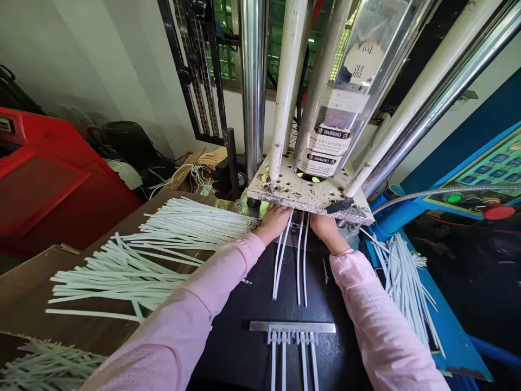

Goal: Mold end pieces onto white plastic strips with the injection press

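Both my hands reach in under the pale, speckled plate (293,193) of an upright press-like machine. My left hand (274,220) is at the plate's front edge, beside several thin white strips (282,255) that stick out toward me. Just right of these strips is my right hand (325,229). The plate hides the fingers of both hands, so whatever they touch or hold is out of sight. Nearer to me on the black surface (240,336) lies a flat metal bar (293,327). Translucent plastic pieces and several white strips (303,361) hang from it.
Bundles of white strips (191,222) lie on the brown table (106,233) to the left. Another bundle (402,288) rests on the blue ledge (456,336) at right. Metal columns (253,98) rise around the plate. A control panel with a red button (497,210) stands at right.
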Demonstrator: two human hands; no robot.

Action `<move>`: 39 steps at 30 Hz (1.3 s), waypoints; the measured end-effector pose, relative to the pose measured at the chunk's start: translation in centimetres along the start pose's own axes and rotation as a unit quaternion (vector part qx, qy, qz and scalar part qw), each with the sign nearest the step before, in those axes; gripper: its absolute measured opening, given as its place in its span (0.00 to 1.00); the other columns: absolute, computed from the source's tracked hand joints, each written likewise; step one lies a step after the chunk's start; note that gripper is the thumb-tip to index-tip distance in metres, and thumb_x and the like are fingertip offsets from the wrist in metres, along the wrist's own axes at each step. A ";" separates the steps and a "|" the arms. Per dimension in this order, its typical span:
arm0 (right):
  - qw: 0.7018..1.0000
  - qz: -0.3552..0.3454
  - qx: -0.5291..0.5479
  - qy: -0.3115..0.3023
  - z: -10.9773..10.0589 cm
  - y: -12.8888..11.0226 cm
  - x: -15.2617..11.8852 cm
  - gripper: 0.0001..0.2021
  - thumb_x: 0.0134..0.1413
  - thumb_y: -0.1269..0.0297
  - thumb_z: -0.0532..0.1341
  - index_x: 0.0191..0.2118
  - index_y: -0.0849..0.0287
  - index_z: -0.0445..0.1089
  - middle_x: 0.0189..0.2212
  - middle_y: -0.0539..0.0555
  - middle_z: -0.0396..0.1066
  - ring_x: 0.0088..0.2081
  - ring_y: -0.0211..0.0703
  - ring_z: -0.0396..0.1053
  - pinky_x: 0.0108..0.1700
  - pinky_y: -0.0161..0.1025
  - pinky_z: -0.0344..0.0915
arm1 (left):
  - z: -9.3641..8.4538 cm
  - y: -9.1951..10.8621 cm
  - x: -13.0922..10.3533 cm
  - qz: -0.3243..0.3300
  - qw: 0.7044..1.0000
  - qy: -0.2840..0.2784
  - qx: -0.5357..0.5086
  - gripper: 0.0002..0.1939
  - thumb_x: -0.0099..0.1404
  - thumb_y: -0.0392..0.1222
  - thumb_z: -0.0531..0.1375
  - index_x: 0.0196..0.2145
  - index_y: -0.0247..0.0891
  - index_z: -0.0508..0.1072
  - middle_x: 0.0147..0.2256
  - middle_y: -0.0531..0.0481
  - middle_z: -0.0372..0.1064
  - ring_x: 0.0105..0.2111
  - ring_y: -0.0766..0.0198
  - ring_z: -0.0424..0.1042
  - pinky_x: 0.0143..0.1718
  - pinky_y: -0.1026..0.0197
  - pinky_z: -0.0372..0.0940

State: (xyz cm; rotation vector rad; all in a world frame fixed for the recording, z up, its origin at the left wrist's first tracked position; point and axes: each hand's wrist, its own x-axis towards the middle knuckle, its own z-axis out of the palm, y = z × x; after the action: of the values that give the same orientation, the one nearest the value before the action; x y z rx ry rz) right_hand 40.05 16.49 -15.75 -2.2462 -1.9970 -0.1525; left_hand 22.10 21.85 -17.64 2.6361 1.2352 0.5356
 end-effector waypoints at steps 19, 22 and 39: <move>0.999 0.002 0.023 -0.047 -4.4 -3.0 -2.1 0.28 0.57 0.75 0.51 0.62 0.57 0.68 0.55 0.62 0.73 0.56 0.55 0.70 0.56 0.48 0.67 | -3.9 2.0 -0.8 -0.011 0.999 -0.025 0.029 0.26 0.66 0.25 0.50 0.58 0.37 0.70 0.57 0.39 0.70 0.59 0.52 0.67 0.65 0.43 0.52; 0.999 -0.034 0.037 -0.022 -7.2 -2.9 -5.9 0.29 0.61 0.73 0.49 0.67 0.57 0.62 0.60 0.59 0.68 0.62 0.48 0.64 0.63 0.43 0.60 | -6.1 2.7 -4.3 -0.026 0.999 0.013 0.025 0.30 0.67 0.25 0.48 0.65 0.34 0.62 0.65 0.35 0.60 0.65 0.48 0.58 0.68 0.36 0.42; 0.999 0.017 -0.028 0.024 -1.2 0.0 -37.4 0.47 0.49 0.78 0.62 0.72 0.42 0.47 0.74 0.54 0.35 0.72 0.62 0.43 0.68 0.60 0.48 | -6.2 0.9 -34.8 -0.078 0.990 0.011 0.118 0.47 0.59 0.34 0.67 0.71 0.50 0.51 0.72 0.43 0.42 0.71 0.44 0.45 0.69 0.34 0.27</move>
State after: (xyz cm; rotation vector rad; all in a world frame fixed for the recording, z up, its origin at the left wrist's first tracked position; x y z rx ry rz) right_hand 35.61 -20.29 -20.69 -2.2862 -1.9535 -0.2595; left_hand -0.26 -5.51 -20.13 2.6932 1.5846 0.4169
